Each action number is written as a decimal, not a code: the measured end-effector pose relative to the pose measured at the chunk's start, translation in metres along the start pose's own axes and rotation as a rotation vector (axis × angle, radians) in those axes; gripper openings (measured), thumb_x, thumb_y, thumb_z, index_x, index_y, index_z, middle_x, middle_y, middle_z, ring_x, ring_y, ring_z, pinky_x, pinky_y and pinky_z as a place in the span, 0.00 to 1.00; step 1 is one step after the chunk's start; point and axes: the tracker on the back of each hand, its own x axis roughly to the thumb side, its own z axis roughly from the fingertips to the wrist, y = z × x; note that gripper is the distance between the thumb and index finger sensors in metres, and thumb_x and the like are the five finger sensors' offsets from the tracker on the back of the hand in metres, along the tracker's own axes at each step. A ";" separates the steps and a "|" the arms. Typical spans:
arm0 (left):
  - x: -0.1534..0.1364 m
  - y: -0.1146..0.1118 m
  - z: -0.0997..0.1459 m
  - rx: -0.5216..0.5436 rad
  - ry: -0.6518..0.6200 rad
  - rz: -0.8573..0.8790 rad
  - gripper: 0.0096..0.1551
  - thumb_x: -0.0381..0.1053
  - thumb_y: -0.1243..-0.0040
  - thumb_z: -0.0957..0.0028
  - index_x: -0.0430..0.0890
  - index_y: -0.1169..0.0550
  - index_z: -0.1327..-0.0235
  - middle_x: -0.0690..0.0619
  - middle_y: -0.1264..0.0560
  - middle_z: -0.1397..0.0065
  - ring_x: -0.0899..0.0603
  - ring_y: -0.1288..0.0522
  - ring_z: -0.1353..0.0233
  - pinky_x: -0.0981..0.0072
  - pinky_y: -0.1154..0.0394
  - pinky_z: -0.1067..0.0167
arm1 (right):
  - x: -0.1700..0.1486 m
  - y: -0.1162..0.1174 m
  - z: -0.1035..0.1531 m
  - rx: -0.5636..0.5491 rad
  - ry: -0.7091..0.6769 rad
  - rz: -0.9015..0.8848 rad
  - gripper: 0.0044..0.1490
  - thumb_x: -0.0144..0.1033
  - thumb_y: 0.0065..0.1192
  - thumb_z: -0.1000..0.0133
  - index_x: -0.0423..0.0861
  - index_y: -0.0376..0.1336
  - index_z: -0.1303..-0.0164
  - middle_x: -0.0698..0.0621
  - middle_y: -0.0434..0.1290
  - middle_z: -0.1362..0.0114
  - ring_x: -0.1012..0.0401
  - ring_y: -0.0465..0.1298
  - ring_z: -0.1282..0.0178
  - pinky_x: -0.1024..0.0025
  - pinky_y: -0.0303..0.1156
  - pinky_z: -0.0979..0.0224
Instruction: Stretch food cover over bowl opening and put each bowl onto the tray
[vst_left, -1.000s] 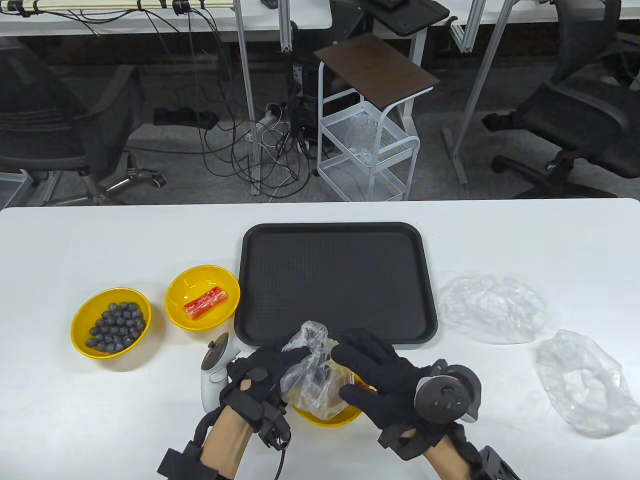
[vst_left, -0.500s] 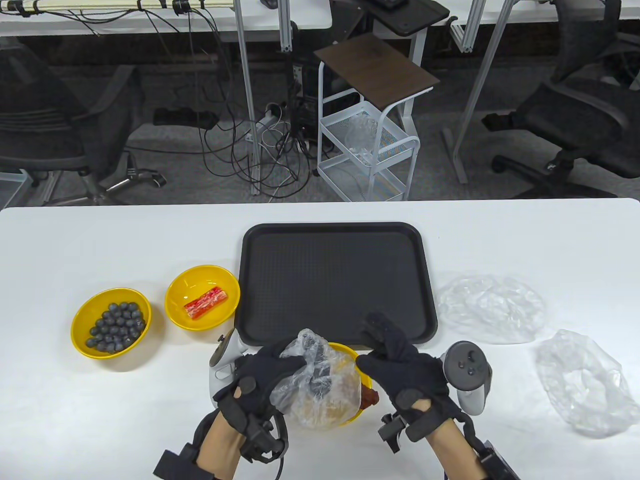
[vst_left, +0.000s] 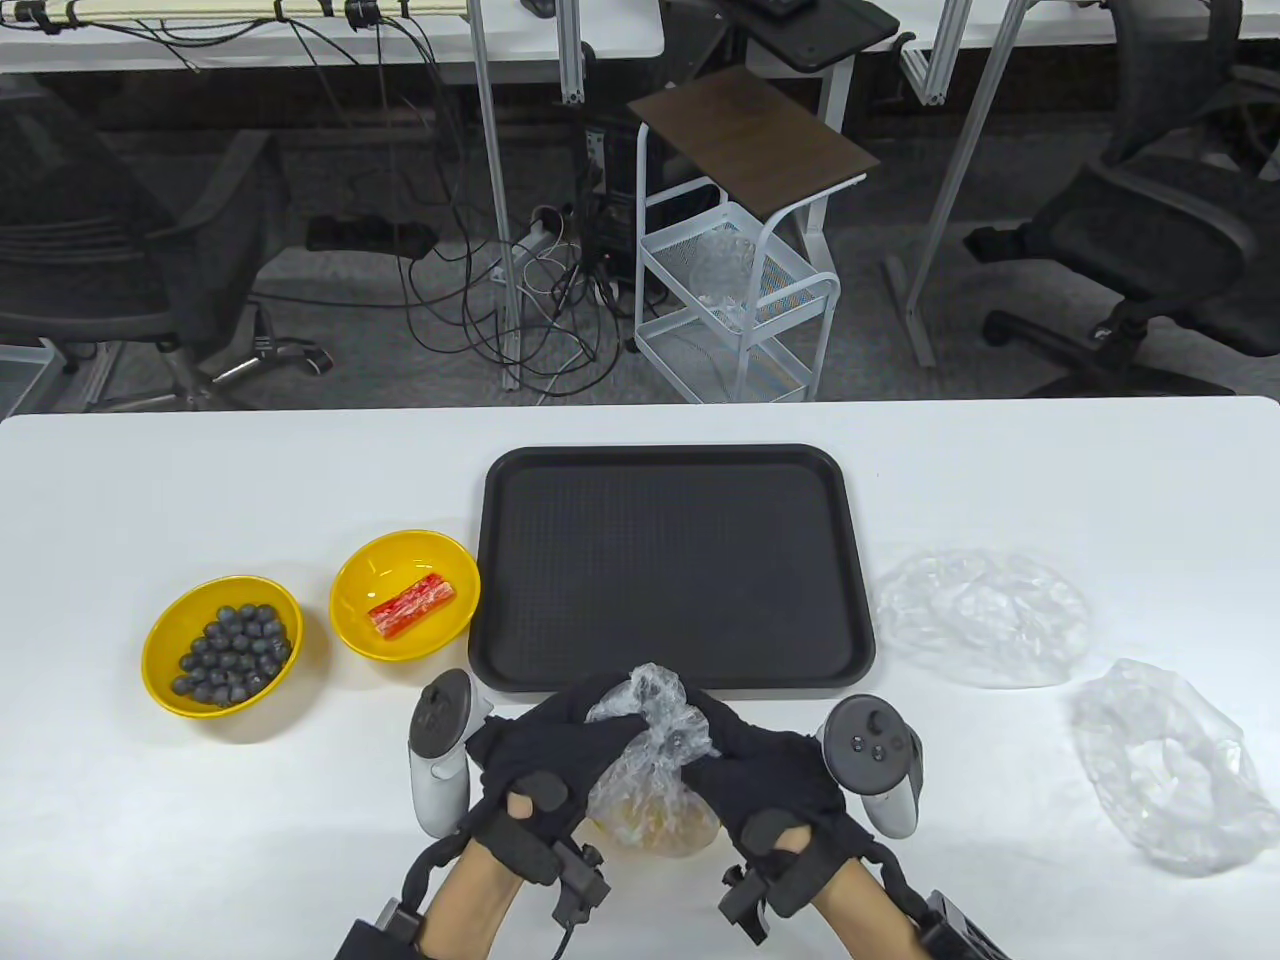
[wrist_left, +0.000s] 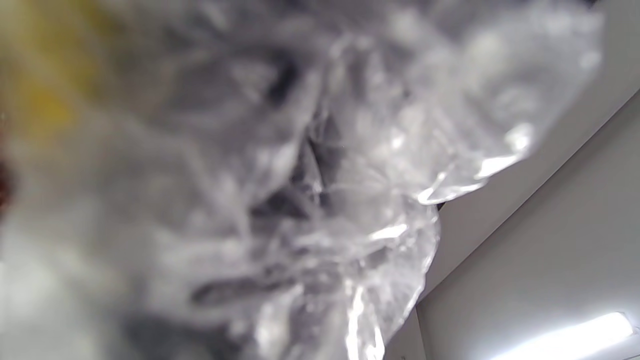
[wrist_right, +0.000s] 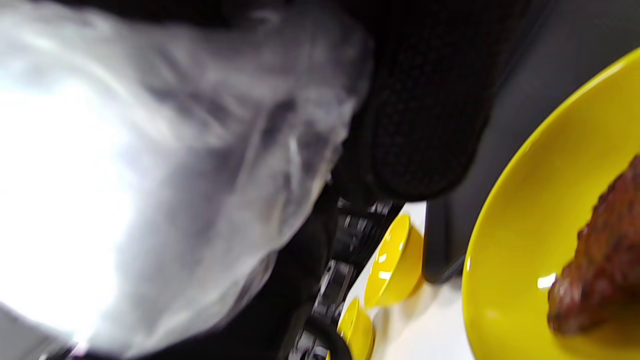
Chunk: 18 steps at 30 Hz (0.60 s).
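Hands, left hand (vst_left: 545, 745) and right hand (vst_left: 765, 770), pinch the food cover (vst_left: 655, 745) just before the tray (vst_left: 500, 640); next, probably, spreading it over the mostly hidden bowl (wrist_right: 505, 280).

A crumpled clear food cover (vst_left: 655, 745) is held bunched above a yellow bowl (wrist_right: 520, 260) of brown food, just before the empty black tray (vst_left: 670, 560); two uncovered yellow bowls (vst_left: 222, 643) (vst_left: 404, 594) are seen left, two spare covers (vst_left: 980, 615) (vst_left: 1165, 765) right.
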 end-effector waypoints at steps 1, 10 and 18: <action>0.001 0.002 0.001 0.019 -0.006 0.000 0.21 0.50 0.26 0.49 0.52 0.15 0.42 0.50 0.10 0.43 0.40 0.08 0.45 0.50 0.12 0.47 | -0.001 -0.003 0.001 -0.031 0.009 -0.020 0.37 0.43 0.70 0.47 0.38 0.70 0.30 0.39 0.83 0.36 0.50 0.91 0.50 0.65 0.88 0.60; -0.006 0.027 0.008 0.130 0.017 0.104 0.21 0.49 0.28 0.48 0.51 0.16 0.41 0.49 0.11 0.42 0.38 0.10 0.44 0.48 0.14 0.46 | -0.011 -0.016 0.000 -0.035 0.013 -0.217 0.31 0.43 0.71 0.50 0.43 0.75 0.38 0.48 0.89 0.47 0.56 0.91 0.60 0.69 0.86 0.65; 0.006 0.039 0.009 -0.093 0.184 -0.136 0.25 0.46 0.29 0.48 0.46 0.17 0.36 0.46 0.11 0.42 0.37 0.11 0.45 0.47 0.14 0.46 | -0.002 -0.032 0.003 -0.118 0.023 -0.070 0.30 0.43 0.71 0.49 0.41 0.76 0.40 0.51 0.88 0.56 0.59 0.89 0.69 0.69 0.85 0.68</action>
